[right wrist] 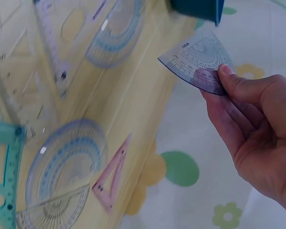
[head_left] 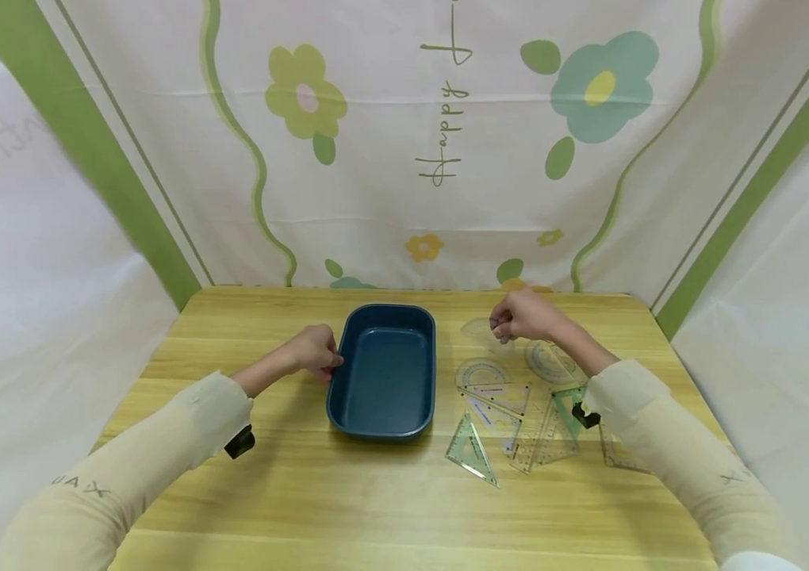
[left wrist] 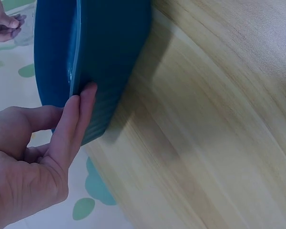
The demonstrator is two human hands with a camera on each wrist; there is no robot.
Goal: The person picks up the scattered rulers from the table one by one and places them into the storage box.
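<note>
A dark blue rectangular bin [head_left: 385,373] stands on the wooden table with nothing inside it. My left hand [head_left: 313,350] pinches its left rim; in the left wrist view the thumb is at the inner side and the fingers [left wrist: 71,126] lie along the outer wall. To the right of the bin, my right hand [head_left: 527,315] holds a clear protractor [right wrist: 196,59] by one end, between thumb and fingers. It is raised over the far part of the table, its curved scale facing down in the right wrist view.
Right of the bin lie clear protractors [head_left: 481,373] and several set squares, among them a green one [head_left: 472,452] nearest the front and overlapping purple-marked ones [head_left: 508,394]. A small pink set square [right wrist: 112,174] lies near the table's edge. A flowered cloth [head_left: 376,198] hangs behind.
</note>
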